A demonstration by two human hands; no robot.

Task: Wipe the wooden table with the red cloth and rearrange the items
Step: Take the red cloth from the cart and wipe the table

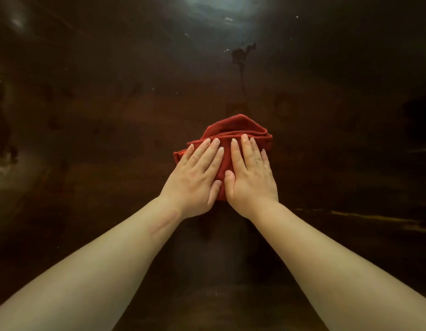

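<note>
Red cloth (pixel 233 132): bunched, mid-tabletop (pixel 87 139).
Left hand (pixel 195 173): flat, grip released, pressing the cloth.
Right hand (pixel 251 173): same, just beside; likely spreading wiping pressure.
Smear (pixel 241 58): far, unwiped.

1. I have a single view, from the head camera; it looks forward and steeply down onto the table (pixel 87 139).
2. It sits close; both forearms run in from the bottom corners.
3. The wide lens bends the edges; no second view overlaps.
</note>
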